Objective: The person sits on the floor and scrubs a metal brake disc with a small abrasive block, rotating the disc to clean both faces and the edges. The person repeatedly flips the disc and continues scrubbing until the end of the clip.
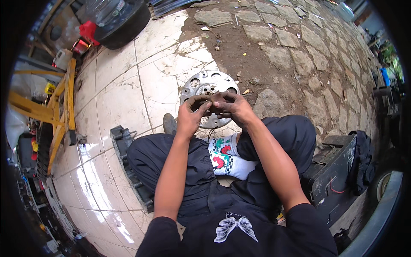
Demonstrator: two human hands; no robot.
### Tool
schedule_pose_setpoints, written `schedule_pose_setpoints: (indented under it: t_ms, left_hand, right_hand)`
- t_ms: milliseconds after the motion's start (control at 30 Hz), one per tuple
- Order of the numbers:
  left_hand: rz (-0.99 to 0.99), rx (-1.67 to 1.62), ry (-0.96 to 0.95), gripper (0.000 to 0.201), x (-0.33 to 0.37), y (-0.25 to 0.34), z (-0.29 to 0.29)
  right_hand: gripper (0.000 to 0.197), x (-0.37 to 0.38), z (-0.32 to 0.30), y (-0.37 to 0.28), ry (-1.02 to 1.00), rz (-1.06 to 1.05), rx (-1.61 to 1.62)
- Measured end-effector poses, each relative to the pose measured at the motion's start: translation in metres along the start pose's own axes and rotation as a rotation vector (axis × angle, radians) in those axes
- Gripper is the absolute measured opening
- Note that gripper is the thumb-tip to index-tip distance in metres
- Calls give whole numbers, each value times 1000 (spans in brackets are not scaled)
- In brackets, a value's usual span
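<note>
Both my hands meet above a round silver metal plate (210, 76) with several holes, which lies on the floor in front of me. My left hand (193, 112) pinches one edge of a small brown flat piece (217, 98); its exact kind is hard to make out. The fingers of my right hand (236, 107) close on the same piece from the other side. Dark grime covers the fingers of both hands. My hands and the brown piece hide the middle of the plate.
To the left are a dark metal casting (124, 143) and a yellow metal frame (68, 98). A large black tub (124, 30) stands at the far left near a red container (88, 32). A dark box (332, 175) sits by my right knee. Uneven paving stones (278, 60) border the tiles.
</note>
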State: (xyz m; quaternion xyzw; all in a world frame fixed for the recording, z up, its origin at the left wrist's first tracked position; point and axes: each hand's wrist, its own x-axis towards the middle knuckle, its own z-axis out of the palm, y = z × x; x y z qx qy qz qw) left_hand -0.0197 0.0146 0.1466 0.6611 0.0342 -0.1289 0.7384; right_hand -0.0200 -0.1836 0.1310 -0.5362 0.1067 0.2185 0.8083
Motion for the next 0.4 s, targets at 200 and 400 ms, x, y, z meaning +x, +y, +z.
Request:
schedule_pose_setpoints:
  t_ms: [200, 400]
  left_hand:
    - [73, 236, 56, 24, 18, -22, -1]
    - [22, 132, 100, 24, 20, -25, -5]
  right_hand:
    - [27, 13, -11, 20, 150, -350, -373]
    - [25, 7, 5, 22, 315, -611, -677]
